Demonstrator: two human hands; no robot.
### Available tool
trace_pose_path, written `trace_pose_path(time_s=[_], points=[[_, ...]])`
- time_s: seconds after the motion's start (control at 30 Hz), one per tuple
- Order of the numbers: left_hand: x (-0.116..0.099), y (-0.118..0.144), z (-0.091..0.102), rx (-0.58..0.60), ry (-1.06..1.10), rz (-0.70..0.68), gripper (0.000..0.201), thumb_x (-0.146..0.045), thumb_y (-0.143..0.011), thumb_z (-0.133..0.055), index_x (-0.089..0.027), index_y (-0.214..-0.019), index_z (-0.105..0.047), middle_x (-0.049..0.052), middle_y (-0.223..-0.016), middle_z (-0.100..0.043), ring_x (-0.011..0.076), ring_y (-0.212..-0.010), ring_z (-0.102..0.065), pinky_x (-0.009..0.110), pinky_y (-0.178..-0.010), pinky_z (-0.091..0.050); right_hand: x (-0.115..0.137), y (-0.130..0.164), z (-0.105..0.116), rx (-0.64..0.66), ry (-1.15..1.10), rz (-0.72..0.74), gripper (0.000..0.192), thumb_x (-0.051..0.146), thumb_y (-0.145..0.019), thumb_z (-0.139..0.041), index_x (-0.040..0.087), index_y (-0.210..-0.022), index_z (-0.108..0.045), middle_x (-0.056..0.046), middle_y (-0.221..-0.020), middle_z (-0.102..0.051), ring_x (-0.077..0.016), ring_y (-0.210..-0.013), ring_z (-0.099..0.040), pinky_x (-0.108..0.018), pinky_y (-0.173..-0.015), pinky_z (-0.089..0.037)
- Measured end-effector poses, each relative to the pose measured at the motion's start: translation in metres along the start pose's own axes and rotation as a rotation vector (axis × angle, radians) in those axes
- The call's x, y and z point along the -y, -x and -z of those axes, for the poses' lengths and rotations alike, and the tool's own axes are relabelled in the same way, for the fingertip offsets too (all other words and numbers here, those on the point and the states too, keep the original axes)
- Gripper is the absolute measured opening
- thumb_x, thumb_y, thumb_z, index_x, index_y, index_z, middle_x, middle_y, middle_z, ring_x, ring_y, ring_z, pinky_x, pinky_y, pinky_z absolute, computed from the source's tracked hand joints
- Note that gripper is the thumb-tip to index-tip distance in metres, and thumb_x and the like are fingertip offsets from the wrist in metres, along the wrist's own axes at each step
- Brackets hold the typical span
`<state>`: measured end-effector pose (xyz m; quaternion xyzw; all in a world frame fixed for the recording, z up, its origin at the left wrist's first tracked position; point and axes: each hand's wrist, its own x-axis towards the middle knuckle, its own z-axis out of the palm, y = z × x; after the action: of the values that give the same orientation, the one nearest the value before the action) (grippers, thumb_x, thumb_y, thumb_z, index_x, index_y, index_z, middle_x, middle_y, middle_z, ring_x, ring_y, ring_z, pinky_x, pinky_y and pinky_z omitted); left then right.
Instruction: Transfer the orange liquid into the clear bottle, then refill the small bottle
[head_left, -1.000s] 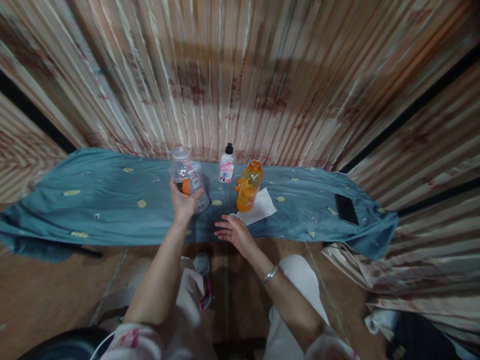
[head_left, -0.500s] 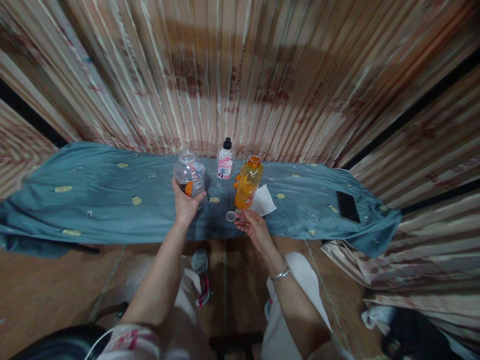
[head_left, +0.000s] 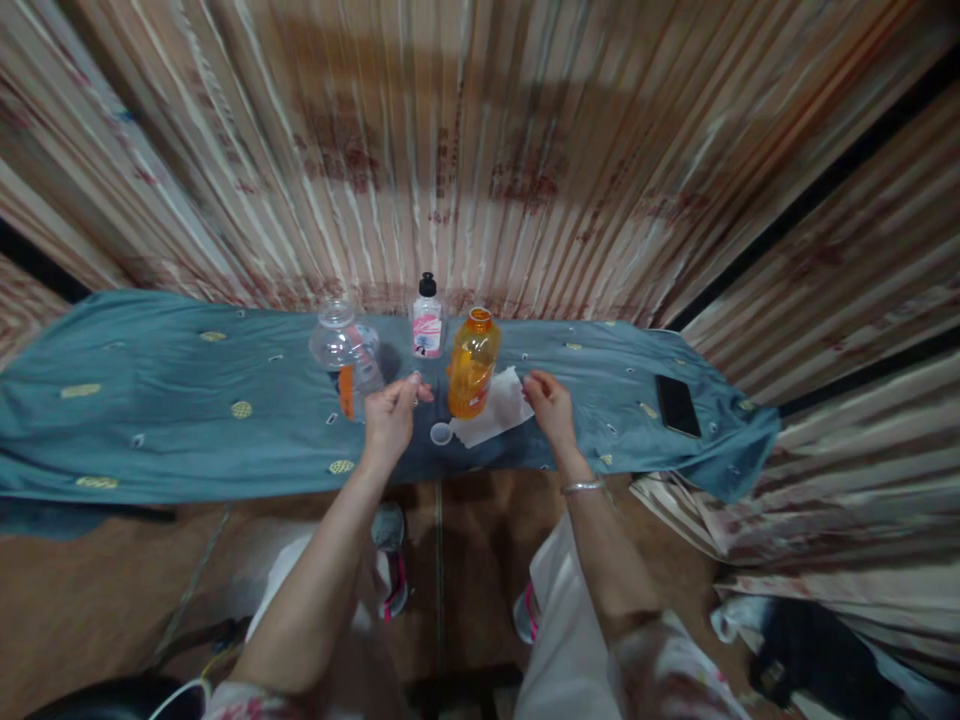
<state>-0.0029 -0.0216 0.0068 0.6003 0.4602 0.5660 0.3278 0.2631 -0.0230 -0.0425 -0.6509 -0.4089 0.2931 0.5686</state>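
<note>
Now we have both hands over the teal cloth [head_left: 187,400], bottles between and beside them.
Our left hand [head_left: 391,418] sits just right of the clear bottle [head_left: 343,352], fingers loosely curled, gripping nothing; that bottle looks nearly empty, with an orange label low on it. Our right hand [head_left: 553,405] rests at the edge of the white paper [head_left: 495,412], fingers bent, holding nothing. Orange bottle [head_left: 471,364] stands upright between the hands, open-necked and filled with orange liquid. Small clear cap [head_left: 441,433] lies on the cloth just in front. White bottle [head_left: 427,322] with a black cap stands behind. Phone [head_left: 676,405] lies flat, far right.
</note>
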Motion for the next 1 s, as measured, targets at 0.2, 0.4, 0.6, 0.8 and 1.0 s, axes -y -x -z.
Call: trace_pose_path(time_s=[0.2,0.4,0.6,0.8,1.0], points=[[0.029,-0.01,-0.052,-0.009,0.028,0.067,0.099,-0.046,-0.058,-0.09,-0.022,-0.142,-0.045,0.016,-0.152,-0.047,0.0339,-0.143,-0.043,0.05,-0.116,-0.036,-0.019,-0.015,-0.009,-0.003,0.434,0.13,0.055,0.046,-0.082,-0.063,0.012,-0.125,-0.06,-0.023,-0.136,-0.06,-0.0337,-0.131,-0.052,-0.053,-0.11,-0.039],[0.043,-0.006,-0.086,0.083,0.139,0.079,0.114,-0.033,-0.052,-0.092,-0.023,-0.148,-0.031,0.014,-0.141,-0.055,0.0336,-0.136,-0.051,0.049,-0.115,-0.04,-0.032,-0.008,-0.012,0.087,0.711,0.153,0.073,0.05,-0.081,-0.067,0.005,-0.136,-0.05,-0.029,-0.148,-0.045,-0.0383,-0.141,-0.04,-0.055,-0.113,-0.033],[0.05,-0.017,-0.097,0.008,0.109,0.123,0.1,-0.024,-0.047,-0.093,-0.022,-0.135,-0.045,0.011,-0.129,-0.064,0.0311,-0.12,-0.063,0.046,-0.106,-0.049,-0.034,-0.004,-0.013,0.201,0.8,0.159,0.069,0.048,-0.068,-0.082,0.013,-0.123,-0.06,-0.024,-0.145,-0.049,-0.0376,-0.136,-0.045,-0.051,-0.11,-0.039],[0.054,-0.016,-0.099,-0.007,0.123,0.163,0.072,-0.033,-0.051,-0.091,-0.021,-0.113,-0.057,0.005,-0.106,-0.071,0.026,-0.1,-0.07,0.043,-0.095,-0.055,-0.034,0.001,-0.024,0.266,0.628,0.197,0.023,0.026,-0.078,-0.071,0.017,-0.098,-0.065,-0.015,-0.117,-0.068,-0.0266,-0.122,-0.058,-0.04,-0.108,-0.041],[0.041,-0.016,-0.1,-0.009,0.239,0.161,0.068,-0.035,-0.052,-0.091,-0.019,-0.11,-0.059,0.007,-0.107,-0.073,0.0242,-0.095,-0.071,0.04,-0.09,-0.058,-0.035,0.0,-0.024,0.221,0.315,0.085,0.015,0.023,-0.075,-0.069,0.02,-0.089,-0.064,-0.004,-0.088,-0.07,-0.0207,-0.085,-0.065,-0.035,-0.082,-0.049]])
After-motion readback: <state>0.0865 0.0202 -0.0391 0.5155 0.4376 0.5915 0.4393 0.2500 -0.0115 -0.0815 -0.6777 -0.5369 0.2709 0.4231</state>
